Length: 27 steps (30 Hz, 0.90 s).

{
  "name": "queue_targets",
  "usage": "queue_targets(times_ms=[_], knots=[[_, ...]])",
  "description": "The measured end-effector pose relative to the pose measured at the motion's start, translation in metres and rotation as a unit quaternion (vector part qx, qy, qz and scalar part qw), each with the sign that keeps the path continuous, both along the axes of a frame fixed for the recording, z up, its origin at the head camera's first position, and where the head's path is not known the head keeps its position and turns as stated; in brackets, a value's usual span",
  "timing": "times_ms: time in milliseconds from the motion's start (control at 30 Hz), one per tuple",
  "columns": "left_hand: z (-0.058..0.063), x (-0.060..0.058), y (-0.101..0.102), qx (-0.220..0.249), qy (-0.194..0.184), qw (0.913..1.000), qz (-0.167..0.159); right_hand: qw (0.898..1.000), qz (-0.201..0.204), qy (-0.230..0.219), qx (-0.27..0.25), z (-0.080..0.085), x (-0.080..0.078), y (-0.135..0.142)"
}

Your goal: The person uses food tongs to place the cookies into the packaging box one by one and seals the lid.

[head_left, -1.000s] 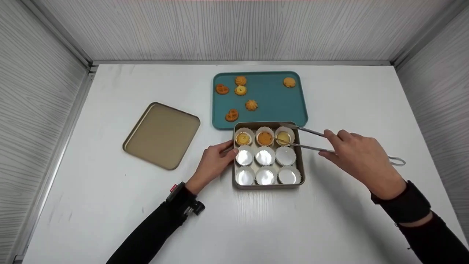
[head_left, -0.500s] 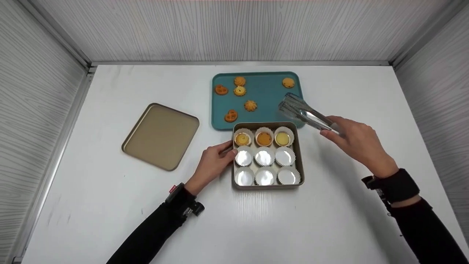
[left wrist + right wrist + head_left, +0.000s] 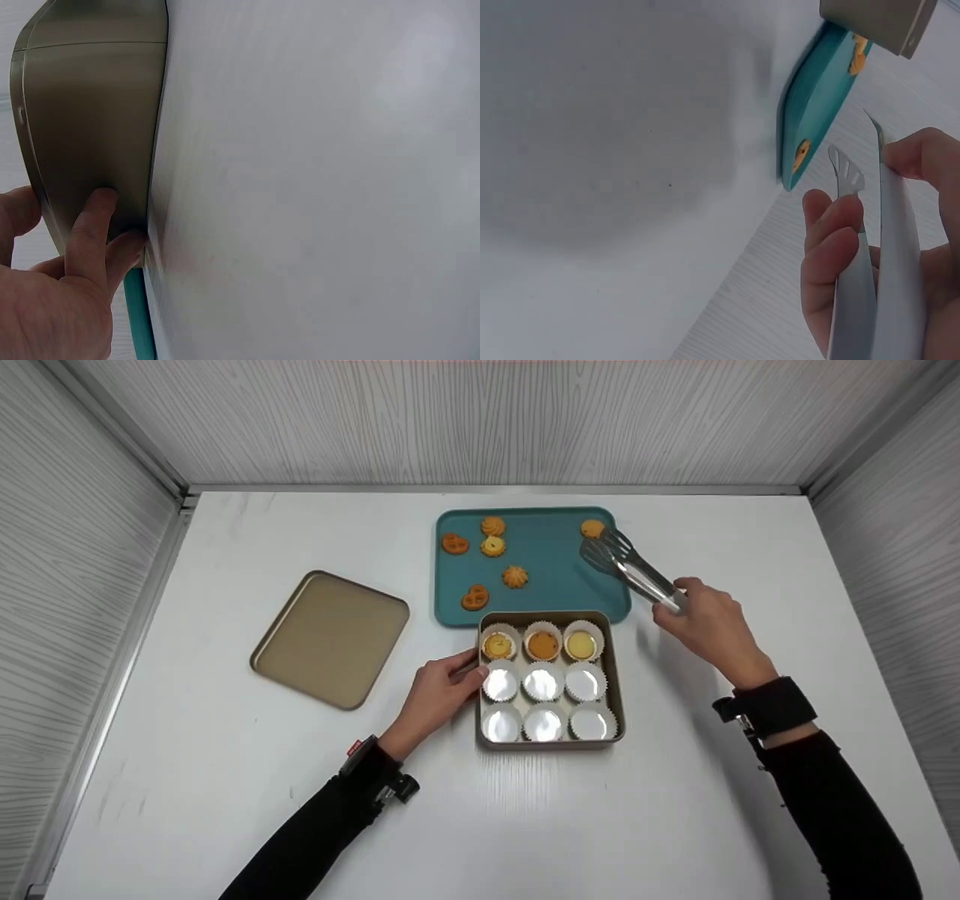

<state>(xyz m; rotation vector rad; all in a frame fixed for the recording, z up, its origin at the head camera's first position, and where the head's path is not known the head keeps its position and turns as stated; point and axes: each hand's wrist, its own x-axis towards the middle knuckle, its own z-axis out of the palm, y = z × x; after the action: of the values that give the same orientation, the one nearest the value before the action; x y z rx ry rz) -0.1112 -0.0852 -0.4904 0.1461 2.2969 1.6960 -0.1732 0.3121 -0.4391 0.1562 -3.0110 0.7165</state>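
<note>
My left hand [image 3: 437,694] grips the left side of a square metal tin [image 3: 551,745], thumb at the rim and fingers against its outer wall [image 3: 90,120]. White paper cups line the tin in three rows; the far row holds a flower-shaped cookie [image 3: 497,645], an orange-brown round one [image 3: 543,644] and a pale yellow one [image 3: 580,645]. In my right hand [image 3: 716,626] are metal tongs [image 3: 643,576] with slotted tips. The tips hang spread over the teal tray [image 3: 555,585], close to a round cookie [image 3: 592,528]; nothing is between them.
Two pretzel-shaped cookies [image 3: 475,598], a star-shaped cookie [image 3: 514,577] and two round fluted ones [image 3: 493,546] lie on the tray's left half. A gold square lid [image 3: 330,639] lies left of the tin. Panels enclose the white table [image 3: 187,780] behind and on both sides.
The tongs have left the pale yellow cookie in its cup and moved up and away, over the tray to the round cookie at its far right. My left hand stays on the tin.
</note>
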Motion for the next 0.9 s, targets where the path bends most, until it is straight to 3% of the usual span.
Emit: queue_targets(times_ms=[267, 633, 900], knots=[[0.0, -0.001, 0.0, -0.015, 0.01, 0.9998, 0.0, 0.998, -0.006, 0.039, 0.045, -0.004, -0.02, -0.006], [-0.001, -0.001, -0.001, -0.017, 0.012, 0.9998, 0.003, 0.987, -0.01, 0.115, 0.112, -0.007, -0.031, -0.023], [0.001, -0.001, 0.0, 0.006, 0.004, 1.0, -0.003, 0.985, -0.013, 0.114, 0.127, -0.007, -0.039, -0.03]])
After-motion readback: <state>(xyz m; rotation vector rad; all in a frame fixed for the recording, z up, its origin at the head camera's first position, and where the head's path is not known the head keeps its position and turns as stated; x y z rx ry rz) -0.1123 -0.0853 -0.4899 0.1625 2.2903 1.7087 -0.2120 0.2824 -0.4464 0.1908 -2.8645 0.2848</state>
